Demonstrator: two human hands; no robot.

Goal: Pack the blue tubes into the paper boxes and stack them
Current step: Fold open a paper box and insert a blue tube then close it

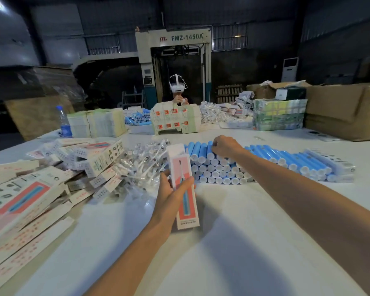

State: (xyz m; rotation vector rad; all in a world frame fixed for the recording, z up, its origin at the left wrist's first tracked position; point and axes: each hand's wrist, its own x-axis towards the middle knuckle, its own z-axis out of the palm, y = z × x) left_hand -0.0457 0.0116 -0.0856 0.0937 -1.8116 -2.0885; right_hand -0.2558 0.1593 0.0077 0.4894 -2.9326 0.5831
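Fingers of the right hand [224,146] curl round a top blue tube [209,151]; lift just one (left hand [169,195] grips the paper box [183,180]).

White table [222,242], and it's loaded: blue tubes [265,161] banked centre-right, paper boxes [41,184] heaped near left, clear bagged brush heads [141,165] between them, water bottle [63,122] far left, flat carton stacks [96,122] along the far edge.

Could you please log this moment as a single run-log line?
step: fetch tube | left hand: holds box | right hand: grips top tube on pile | tube in box: not yet
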